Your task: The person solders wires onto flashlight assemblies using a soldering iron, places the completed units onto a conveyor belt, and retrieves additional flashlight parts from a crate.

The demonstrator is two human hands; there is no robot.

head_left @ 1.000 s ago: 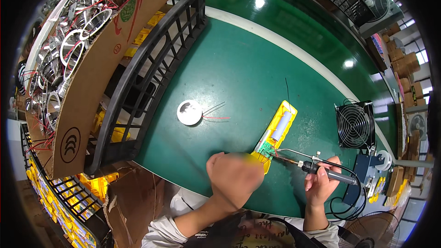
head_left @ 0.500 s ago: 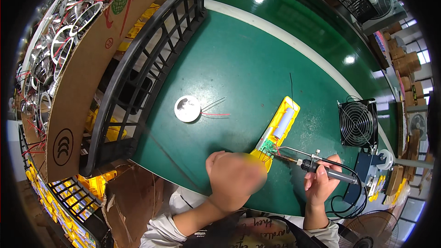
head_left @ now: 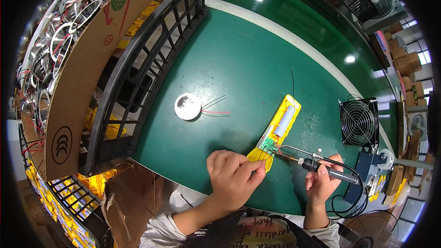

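A yellow plastic housing (head_left: pixel 287 102) lies slantwise on the green table, with a pale blue cylindrical battery (head_left: pixel 284 120) in its upper part and a small green circuit board (head_left: pixel 268 144) below. My left hand (head_left: pixel 233 177) is closed at the housing's lower end. Its thumb and forefinger pinch what looks like a thin wire running from the board; the fingertips partly hide it. In my right hand (head_left: pixel 321 181) is a soldering iron (head_left: pixel 333 172), its tip at the board's edge. A thin metal tube beside the iron also points toward the board.
A round white part (head_left: pixel 188 106) with red and black leads lies left of the housing. A black plastic crate (head_left: pixel 115 105) and a cardboard box (head_left: pixel 76 96) line the left side. At right stand a small black fan (head_left: pixel 358 123) and a blue soldering unit (head_left: pixel 360 174) with its cable.
My left hand, blurred before, is now sharp, with its thumb and forefinger pinched beside the board. The iron stays at the board with hardly any movement.
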